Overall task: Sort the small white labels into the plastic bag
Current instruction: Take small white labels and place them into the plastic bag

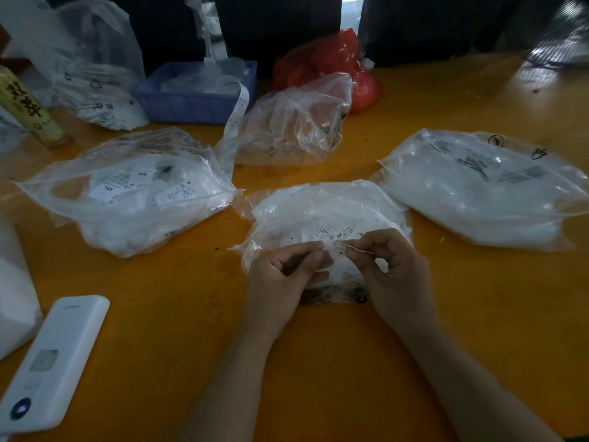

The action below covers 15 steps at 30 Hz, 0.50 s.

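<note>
Hands (283, 269) (392, 266) pinch labels (338, 247) above bag (318, 212).

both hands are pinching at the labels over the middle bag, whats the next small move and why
Probably separate one label with the right hand while the left hand steadies the bunch: both pinch at the same small cluster above the middle bag, so nothing looks singled out yet.

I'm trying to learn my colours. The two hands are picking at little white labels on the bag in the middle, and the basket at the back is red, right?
Not quite: the basket at the back is blue, as the head view shows; the red thing beside it is a bag. The rest holds: the left hand and right hand are picking at little white labels on the middle bag.
</note>
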### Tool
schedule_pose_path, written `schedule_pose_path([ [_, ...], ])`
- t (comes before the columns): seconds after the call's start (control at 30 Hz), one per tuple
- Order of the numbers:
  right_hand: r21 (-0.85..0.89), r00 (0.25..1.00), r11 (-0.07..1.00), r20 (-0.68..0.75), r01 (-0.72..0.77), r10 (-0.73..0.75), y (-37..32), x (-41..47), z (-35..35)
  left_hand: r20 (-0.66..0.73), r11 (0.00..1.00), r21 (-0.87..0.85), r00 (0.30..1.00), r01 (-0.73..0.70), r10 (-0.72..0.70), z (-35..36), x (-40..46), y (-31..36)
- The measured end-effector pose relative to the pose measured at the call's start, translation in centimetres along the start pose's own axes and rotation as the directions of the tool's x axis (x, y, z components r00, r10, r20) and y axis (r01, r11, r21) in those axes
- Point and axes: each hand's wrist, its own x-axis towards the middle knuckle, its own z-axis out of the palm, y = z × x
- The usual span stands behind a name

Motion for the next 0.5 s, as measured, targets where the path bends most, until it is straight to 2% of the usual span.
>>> schedule_pose_path([
  [0.5,0.082,0.996,0.995,0.078,-0.05,0.043,0.24,0.02,-0.24,-0.035,1.0,-0.013,0.999,0.009,-0.009,-0.03,-0.04,-0.01],
])
